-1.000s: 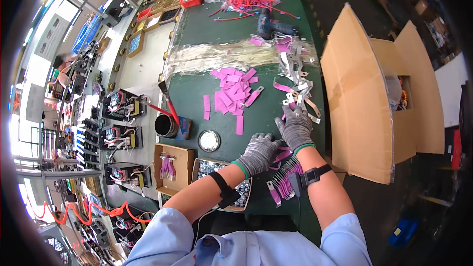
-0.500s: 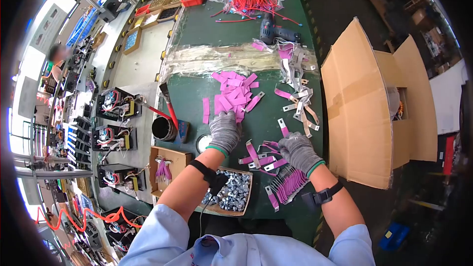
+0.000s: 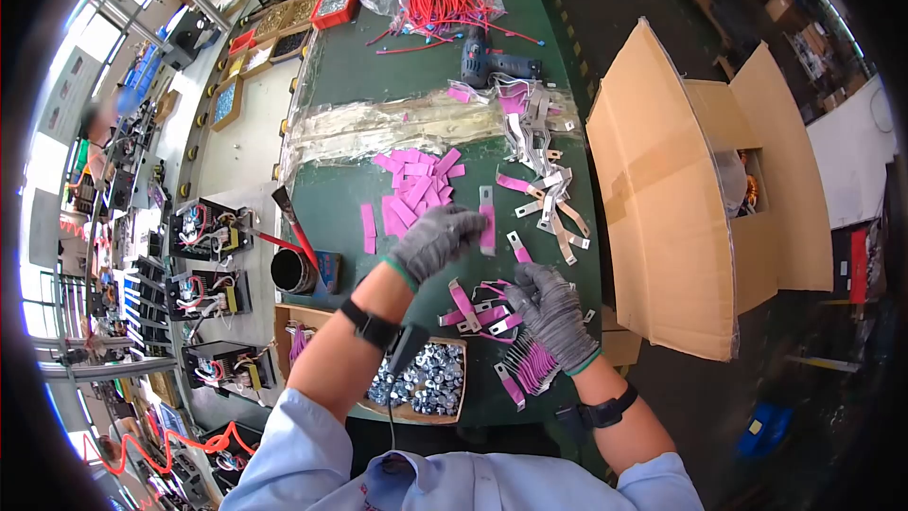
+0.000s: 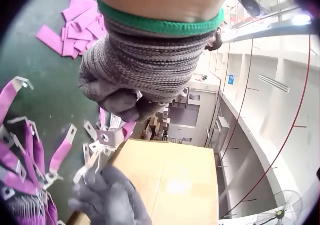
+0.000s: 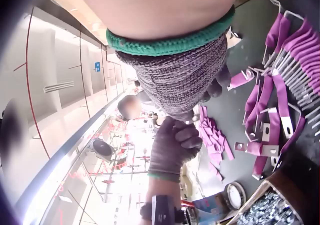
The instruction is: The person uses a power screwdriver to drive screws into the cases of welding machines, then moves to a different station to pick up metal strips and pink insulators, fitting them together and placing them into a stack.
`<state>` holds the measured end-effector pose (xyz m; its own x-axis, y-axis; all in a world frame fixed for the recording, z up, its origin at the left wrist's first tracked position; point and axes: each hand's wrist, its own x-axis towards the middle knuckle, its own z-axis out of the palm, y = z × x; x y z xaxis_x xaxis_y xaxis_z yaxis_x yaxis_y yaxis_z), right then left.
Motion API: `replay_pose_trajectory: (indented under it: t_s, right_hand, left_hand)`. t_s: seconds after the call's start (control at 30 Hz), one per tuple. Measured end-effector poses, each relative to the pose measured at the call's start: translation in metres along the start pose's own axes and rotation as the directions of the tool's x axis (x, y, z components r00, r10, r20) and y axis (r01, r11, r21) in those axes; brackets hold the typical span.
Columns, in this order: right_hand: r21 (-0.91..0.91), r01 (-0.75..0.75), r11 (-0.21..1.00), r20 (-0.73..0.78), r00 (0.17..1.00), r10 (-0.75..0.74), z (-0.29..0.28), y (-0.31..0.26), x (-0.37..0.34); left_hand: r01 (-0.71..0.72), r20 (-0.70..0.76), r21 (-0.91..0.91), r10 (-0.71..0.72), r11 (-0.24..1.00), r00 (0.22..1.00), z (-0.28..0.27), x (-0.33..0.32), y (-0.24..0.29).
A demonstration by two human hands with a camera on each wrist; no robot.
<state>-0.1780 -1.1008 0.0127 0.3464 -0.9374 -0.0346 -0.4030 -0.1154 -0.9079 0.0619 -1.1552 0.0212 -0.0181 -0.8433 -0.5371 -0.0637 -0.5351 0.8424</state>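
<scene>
My left hand (image 3: 437, 244), in a grey knit glove, pinches one end of a metal strip with a pink sleeve (image 3: 487, 220). In the left wrist view the bent bare end of that metal strip (image 4: 111, 136) sticks out below the fingertips. My right hand (image 3: 553, 317), gloved alike, is beside several sleeved strips (image 3: 463, 303), its fingers loosely bent with nothing seen in them. Another sleeved strip (image 3: 517, 246) lies just beyond its fingertips. A neat row of sleeved strips (image 3: 535, 369) lies near the right wrist. Behind the left hand is a heap of loose pink sleeves (image 3: 416, 185).
Bare metal strips (image 3: 549, 194) are scattered along the table's right edge, below a power drill (image 3: 487, 64). Left of them stand a brush in a black pot (image 3: 291, 270) and a box of metal fasteners (image 3: 426, 383). A tall cardboard carton (image 3: 662, 199) stands right of the table.
My left hand went from beside the right hand to the sleeve heap, then rightward, picking up the sleeved strip that lay there. The right hand came back from the bare strips.
</scene>
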Motion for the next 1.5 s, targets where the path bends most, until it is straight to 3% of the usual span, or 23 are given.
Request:
replay_pose_trajectory:
  t_s: [0.07, 0.17, 0.4, 0.57, 0.63, 0.7, 0.73, 0.77, 0.8, 0.87, 0.93, 0.97, 1.03, 1.07, 1.1, 1.17, 1.2, 1.23, 1.27, 1.3, 1.33, 1.5]
  right_hand:
    - [0.060, -0.037, 0.997, -0.007, 0.999, 0.038, 0.006, -0.006, 0.001]
    - [0.111, -0.047, 0.993, -0.023, 0.999, 0.050, 0.010, -0.003, -0.002]
    - [-0.019, 0.110, 0.994, 0.013, 0.994, -0.110, -0.001, -0.010, -0.010]
    - [-0.020, 0.118, 0.993, 0.042, 0.992, -0.117, 0.000, 0.003, -0.021]
    - [-0.019, 0.136, 0.991, 0.044, 0.990, -0.135, -0.003, 0.011, -0.022]
    - [-0.291, 0.295, 0.910, 0.175, 0.952, -0.252, -0.010, 0.025, -0.022]
    - [-0.294, 0.291, 0.910, 0.163, 0.954, -0.253, -0.012, 0.034, -0.022]
    - [-0.414, 0.348, 0.841, 0.301, 0.924, -0.235, -0.012, 0.045, -0.024]
    - [-0.512, 0.414, 0.753, 0.435, 0.881, -0.188, -0.010, 0.053, -0.029]
    - [-0.555, 0.400, 0.730, 0.429, 0.889, -0.161, -0.003, 0.058, -0.038]
    - [-0.569, 0.380, 0.729, 0.392, 0.905, -0.166, 0.002, 0.073, -0.048]
    - [-0.578, 0.373, 0.726, 0.387, 0.908, -0.158, -0.004, 0.064, -0.048]
    - [-0.492, 0.270, 0.827, 0.274, 0.950, -0.147, -0.018, 0.031, -0.050]
    - [-0.457, 0.230, 0.859, 0.259, 0.958, -0.119, -0.023, 0.026, -0.053]
    - [-0.461, 0.220, 0.860, 0.256, 0.961, -0.109, -0.030, 0.020, -0.056]
    - [-0.384, 0.219, 0.897, 0.156, 0.973, -0.171, -0.038, 0.010, -0.061]
    - [-0.310, 0.220, 0.925, 0.112, 0.975, -0.194, -0.040, 0.013, -0.063]
    - [-0.300, 0.220, 0.928, 0.098, 0.975, -0.199, -0.040, 0.011, -0.060]
    - [-0.208, 0.127, 0.970, 0.011, 0.992, -0.128, -0.041, 0.006, -0.057]
    - [-0.105, 0.041, 0.994, -0.061, 0.997, -0.048, -0.042, -0.001, -0.053]
    - [-0.024, -0.075, 0.997, -0.096, 0.993, 0.072, -0.041, -0.014, -0.045]
    - [0.167, -0.038, 0.985, -0.127, 0.990, 0.060, -0.023, -0.017, -0.026]
  left_hand:
    - [0.058, 0.061, -0.276, -0.043, 0.959, 0.997, 0.015, -0.025, -0.002]
    - [0.119, 0.089, -0.386, -0.092, 0.915, 0.992, 0.031, -0.049, -0.006]
    - [0.100, 0.009, -0.359, -0.104, 0.928, 0.995, 0.051, -0.069, -0.035]
    - [0.133, -0.004, -0.315, -0.142, 0.940, 0.990, 0.061, -0.079, -0.045]
    - [0.164, 0.015, -0.237, -0.165, 0.958, 0.986, 0.055, -0.077, -0.045]
    - [0.211, -0.063, -0.021, -0.212, 0.977, 0.975, 0.047, -0.063, -0.051]
    - [0.037, -0.100, 0.235, -0.014, 0.971, 0.995, 0.030, -0.044, -0.068]
    - [-0.138, -0.193, 0.398, 0.229, 0.907, 0.954, 0.028, -0.032, -0.065]
    - [-0.195, -0.177, 0.529, 0.332, 0.826, 0.926, 0.030, -0.025, -0.034]
    - [-0.219, -0.070, 0.824, 0.477, 0.522, 0.876, 0.036, 0.018, -0.012]
    - [-0.228, 0.055, 0.936, 0.529, 0.267, 0.847, 0.050, 0.063, 0.002]
    - [-0.240, 0.063, 0.932, 0.531, 0.271, 0.845, 0.054, 0.085, 0.002]
    - [-0.203, 0.237, 0.972, 0.496, -0.122, 0.836, 0.063, 0.124, -0.002]
    - [-0.213, 0.284, 0.956, 0.450, -0.202, 0.847, 0.064, 0.127, 0.002]
    - [-0.224, 0.292, 0.954, 0.446, -0.200, 0.846, 0.063, 0.126, 0.010]
    - [-0.204, 0.211, 0.977, 0.342, -0.057, 0.916, 0.054, 0.118, 0.023]
    - [-0.188, 0.138, 0.981, 0.479, 0.058, 0.867, 0.049, 0.104, 0.019]
    - [-0.188, 0.146, 0.981, 0.479, 0.040, 0.866, 0.038, 0.088, 0.017]
    - [-0.181, 0.069, 0.738, 0.194, 0.650, 0.979, 0.029, 0.058, 0.029]
    - [0.067, 0.173, 0.215, -0.105, 0.974, 0.979, 0.026, 0.032, 0.033]
    - [0.070, 0.199, 0.126, -0.095, 0.990, 0.975, 0.027, 0.015, 0.025]
    - [0.200, 0.266, -0.170, -0.150, 0.965, 0.952, 0.044, -0.049, 0.004]
